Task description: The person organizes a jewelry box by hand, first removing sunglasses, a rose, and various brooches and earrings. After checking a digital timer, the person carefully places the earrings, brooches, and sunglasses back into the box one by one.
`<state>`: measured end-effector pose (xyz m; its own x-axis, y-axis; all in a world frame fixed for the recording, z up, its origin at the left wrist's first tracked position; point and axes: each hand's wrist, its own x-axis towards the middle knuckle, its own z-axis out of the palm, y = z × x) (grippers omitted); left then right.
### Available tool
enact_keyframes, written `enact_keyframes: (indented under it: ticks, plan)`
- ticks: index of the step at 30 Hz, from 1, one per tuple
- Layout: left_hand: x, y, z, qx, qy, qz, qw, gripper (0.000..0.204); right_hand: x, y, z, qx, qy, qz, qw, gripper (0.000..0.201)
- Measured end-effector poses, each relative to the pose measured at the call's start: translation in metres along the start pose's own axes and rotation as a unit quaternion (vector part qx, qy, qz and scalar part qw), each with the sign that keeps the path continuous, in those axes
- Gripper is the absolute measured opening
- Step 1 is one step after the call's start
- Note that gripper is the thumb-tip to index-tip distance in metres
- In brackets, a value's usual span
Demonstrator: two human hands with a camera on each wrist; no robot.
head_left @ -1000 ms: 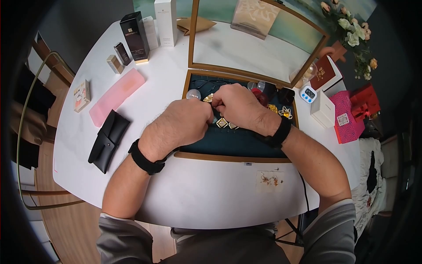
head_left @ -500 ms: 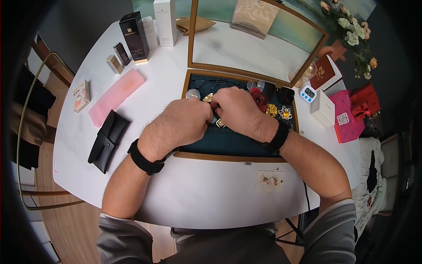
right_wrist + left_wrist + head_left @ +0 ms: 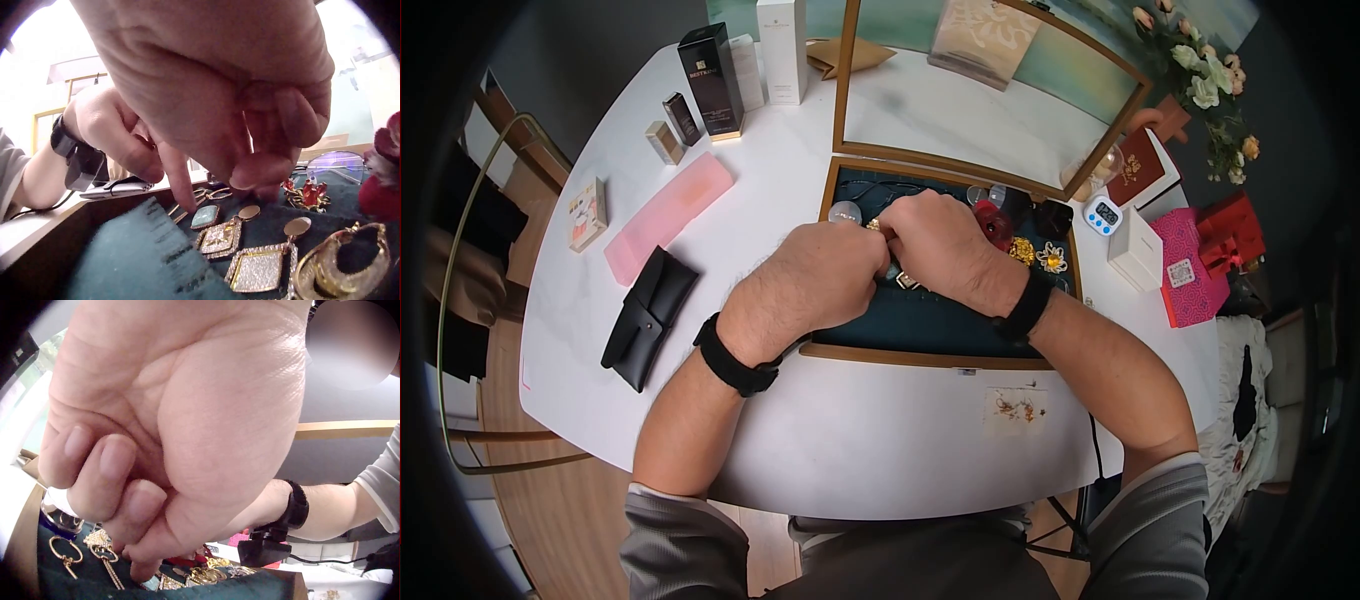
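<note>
The smooth white tabletop [image 3: 870, 440] curves along its near edge, carrying a small card of fine gold bits [image 3: 1014, 408]. Beyond it, the case's wooden rim [image 3: 920, 355] borders slit teal lining [image 3: 134, 253], a strip of which runs up to the hands. Square, crystal-studded earrings [image 3: 256, 270] lie next (all glitter and gold edging), then a rounded turquoise stone [image 3: 205, 217]. The left hand [image 3: 825, 275] and right hand [image 3: 940, 245] meet above, fingers partly curled; I can't tell whether either grips anything. A thin, shiny gold loop [image 3: 219, 193] lies in the case by their fingertips. Farther back, the wood-framed transparent lid [image 3: 960, 164] stands raised.
</note>
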<state>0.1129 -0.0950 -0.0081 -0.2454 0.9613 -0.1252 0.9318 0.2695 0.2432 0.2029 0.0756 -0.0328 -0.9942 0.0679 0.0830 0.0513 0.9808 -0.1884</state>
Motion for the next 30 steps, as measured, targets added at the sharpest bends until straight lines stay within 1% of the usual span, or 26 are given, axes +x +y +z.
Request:
enact_keyframes:
  ticks: [3,5,10,13,15,17,18,19,21,22,24,25,26,27,28,29,30]
  plan:
    - [0.000,0.000,0.000,0.004,0.004,0.003,1.000,0.022,0.001,-0.002,-0.003,0.024,-0.006,0.021,0.999,0.005]
    - [-0.001,-0.001,-0.001,0.005,0.005,0.004,1.000,0.022,0.002,-0.003,0.000,0.010,0.015,0.030,0.999,0.004]
    - [-0.002,-0.001,-0.003,-0.007,0.006,0.002,1.000,0.022,0.003,-0.004,-0.001,0.024,0.034,0.024,0.999,0.003]
    - [-0.003,-0.001,-0.004,0.003,0.029,0.008,1.000,0.022,0.003,0.000,0.003,0.040,0.049,0.015,0.998,0.006]
    - [-0.003,0.000,-0.006,-0.006,0.038,-0.011,0.999,0.022,0.002,0.002,0.004,0.047,0.060,0.013,0.997,0.007]
    - [-0.004,0.000,-0.007,-0.008,0.048,-0.014,0.999,0.021,0.002,0.003,0.001,0.090,0.065,0.029,0.993,0.006]
    - [-0.004,0.000,-0.007,-0.010,0.058,-0.017,0.998,0.021,0.002,0.003,-0.001,0.090,0.065,0.029,0.993,0.006]
    - [-0.003,-0.001,-0.006,-0.011,0.058,-0.017,0.998,0.021,0.002,0.003,-0.003,0.116,0.080,0.036,0.989,0.005]
    - [0.000,-0.003,-0.004,-0.043,0.101,-0.023,0.994,0.021,0.001,0.002,-0.010,0.141,0.094,0.042,0.985,0.005]
    - [0.001,-0.003,-0.003,-0.043,0.102,-0.023,0.994,0.021,0.001,0.001,-0.016,0.154,0.109,0.043,0.981,0.005]
    - [0.004,-0.002,-0.001,-0.063,0.168,-0.029,0.983,0.021,0.000,0.000,-0.024,0.166,0.125,0.044,0.977,0.004]
    - [0.004,0.000,-0.003,-0.063,0.168,-0.029,0.983,0.021,0.000,0.000,-0.027,0.190,0.135,0.056,0.971,0.004]
    - [0.005,0.001,-0.004,-0.095,0.176,-0.041,0.979,0.022,0.000,-0.001,-0.029,0.214,0.145,0.069,0.963,0.004]
    - [0.005,0.001,-0.006,-0.126,0.183,-0.053,0.974,0.024,-0.001,-0.002,-0.033,0.214,0.145,0.069,0.963,0.004]
    - [0.006,0.001,-0.004,-0.126,0.183,-0.053,0.974,0.024,-0.002,-0.004,-0.036,0.242,0.145,0.071,0.957,0.005]
    - [0.008,0.000,-0.001,-0.152,0.209,-0.035,0.965,0.027,-0.004,-0.005,-0.038,0.268,0.145,0.074,0.949,0.005]
    - [0.010,0.000,0.001,-0.178,0.235,-0.016,0.955,0.029,-0.004,-0.006,-0.039,0.269,0.145,0.075,0.949,0.005]
